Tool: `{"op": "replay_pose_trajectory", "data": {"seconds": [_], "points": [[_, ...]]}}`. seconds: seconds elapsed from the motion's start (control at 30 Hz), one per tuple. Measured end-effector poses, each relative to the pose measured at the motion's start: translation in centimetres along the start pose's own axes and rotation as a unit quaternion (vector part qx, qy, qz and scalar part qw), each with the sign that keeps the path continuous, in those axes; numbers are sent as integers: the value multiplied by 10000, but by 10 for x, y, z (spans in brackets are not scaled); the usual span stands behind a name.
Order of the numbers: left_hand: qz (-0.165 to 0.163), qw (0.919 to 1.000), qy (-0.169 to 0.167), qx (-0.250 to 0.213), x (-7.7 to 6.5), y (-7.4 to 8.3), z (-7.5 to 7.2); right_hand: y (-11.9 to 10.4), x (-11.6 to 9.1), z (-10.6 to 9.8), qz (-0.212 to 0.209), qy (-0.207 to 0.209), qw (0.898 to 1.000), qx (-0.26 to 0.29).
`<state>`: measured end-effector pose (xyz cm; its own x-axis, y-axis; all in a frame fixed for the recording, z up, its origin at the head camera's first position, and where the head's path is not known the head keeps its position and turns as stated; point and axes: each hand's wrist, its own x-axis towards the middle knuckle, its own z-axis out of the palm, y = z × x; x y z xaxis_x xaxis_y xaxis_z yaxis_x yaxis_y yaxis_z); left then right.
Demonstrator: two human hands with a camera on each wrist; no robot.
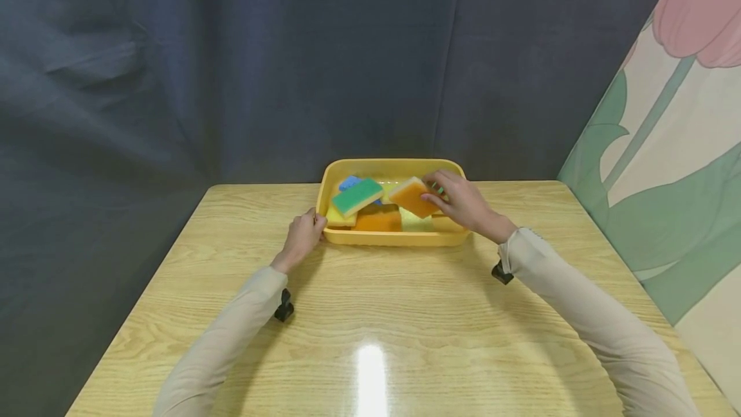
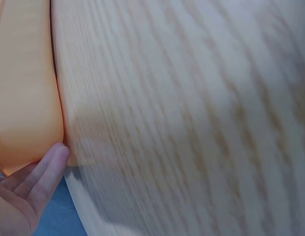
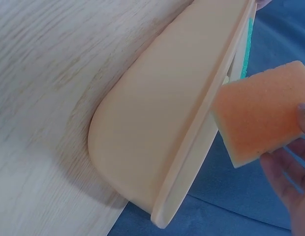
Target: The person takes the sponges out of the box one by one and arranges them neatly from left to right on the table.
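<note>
Sleeves (image 1: pixel 227 338) nearest. Left hand (image 1: pixel 303 235) grips yellow tub (image 1: pixel 399 239) at tabletop's (image 1: pixel 370 301) far edge; right hand (image 1: pixel 462 203) pinches orange sponge (image 1: pixel 412 200). Head view alone shows blue sponge (image 1: pixel 349 183).

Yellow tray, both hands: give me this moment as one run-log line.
right hand: holds orange sponge above yellow tray | left hand: holds tray's near left corner | green-topped sponge: inside tray

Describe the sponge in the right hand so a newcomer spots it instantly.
On the wooden table, find the yellow tub. Over its right half, the right hand pinches an orange sponge with a pale layer. Another orange piece lies low in the tub; only this one is held up.
</note>
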<state>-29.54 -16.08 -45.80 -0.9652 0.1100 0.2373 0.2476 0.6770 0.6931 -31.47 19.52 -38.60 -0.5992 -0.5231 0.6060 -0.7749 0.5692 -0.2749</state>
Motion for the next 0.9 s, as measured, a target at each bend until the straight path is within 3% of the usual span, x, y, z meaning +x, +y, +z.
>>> {"op": "replay_pose_trajectory", "data": {"seconds": [0.33, 0.9], "points": [[-59, 10000, 18, -15, 2, -3, 2, -8, 3, -2, 213, -192, 9994, 188], [-112, 9999, -17, 76, 4, -2, 1, -26, 5, 7, 38, -215, 9965, 811]]}}
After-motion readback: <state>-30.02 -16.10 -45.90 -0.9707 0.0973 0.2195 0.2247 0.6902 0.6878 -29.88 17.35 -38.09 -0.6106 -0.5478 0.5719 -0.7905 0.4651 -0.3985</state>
